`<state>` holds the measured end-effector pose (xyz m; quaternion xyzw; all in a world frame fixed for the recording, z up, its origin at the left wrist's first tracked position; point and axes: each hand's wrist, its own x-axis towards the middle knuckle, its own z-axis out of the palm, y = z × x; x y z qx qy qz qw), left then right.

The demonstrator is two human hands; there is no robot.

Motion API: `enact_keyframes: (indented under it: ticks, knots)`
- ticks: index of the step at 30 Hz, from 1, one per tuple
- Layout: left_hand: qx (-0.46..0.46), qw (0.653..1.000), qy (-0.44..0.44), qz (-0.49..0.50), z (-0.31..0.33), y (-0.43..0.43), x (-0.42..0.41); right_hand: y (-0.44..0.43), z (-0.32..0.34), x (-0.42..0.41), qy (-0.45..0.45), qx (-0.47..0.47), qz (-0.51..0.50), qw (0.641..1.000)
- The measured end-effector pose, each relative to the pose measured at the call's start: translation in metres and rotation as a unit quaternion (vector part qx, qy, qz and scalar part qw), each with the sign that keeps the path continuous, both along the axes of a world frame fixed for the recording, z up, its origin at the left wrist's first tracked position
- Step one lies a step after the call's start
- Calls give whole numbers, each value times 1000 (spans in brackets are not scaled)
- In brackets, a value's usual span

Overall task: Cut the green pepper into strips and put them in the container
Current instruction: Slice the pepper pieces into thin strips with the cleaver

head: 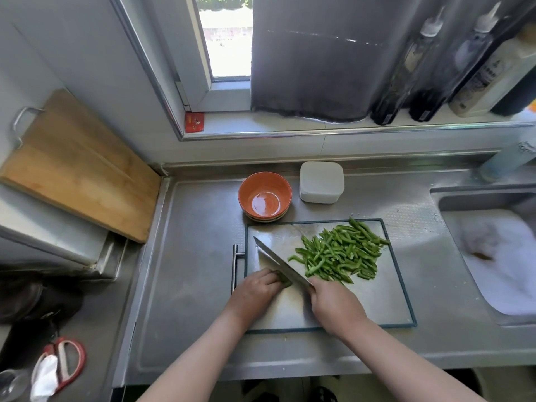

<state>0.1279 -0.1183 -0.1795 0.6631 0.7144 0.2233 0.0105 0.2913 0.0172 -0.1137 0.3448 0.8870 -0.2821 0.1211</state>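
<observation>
While I am working the blade, the left grip (256, 288) is curling its fingers over a small green pepper piece (283, 281), pinning it flat to the cutting board (377, 300) so that it is not skidding under the edge. The knuckles are sitting just beside the steel, which I am judging to be their way of guiding each slice. The right grip (330, 303) is wrapping tightly round the handle of the knife (278, 264). The handle itself is hiding under the fingers, and the long pointed blade is slanting away to the far left with its edge meeting the pepper.

Thin, glossy, slightly curved strips (339, 253) are lying heaped on the far right part of the board, seemingly pushed aside to be leaving cutting room. The board is showing a dull grey, scuffed face inside a dark rim. None of the strips are sitting in the white container (321, 182), a matte, round-cornered square box that is standing on the steel table (188, 285) beyond the board, just beside a shiny orange bowl (264, 195). I am reckoning the cutting is nearly finished and the moving not yet begun
</observation>
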Motion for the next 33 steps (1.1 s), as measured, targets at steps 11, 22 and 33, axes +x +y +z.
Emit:
enact_keyframes:
  ticks: [11,22,33]
  knots:
    - [-52,997,-48,26,16,10,4,-16,12,10,1,73,62,995]
    - [-35,998,-42,39,9,12,3,-16,14,26,-7,75,44,996]
    - [-48,996,-57,52,0,13,0,-11,3,4,-31,53,40,997]
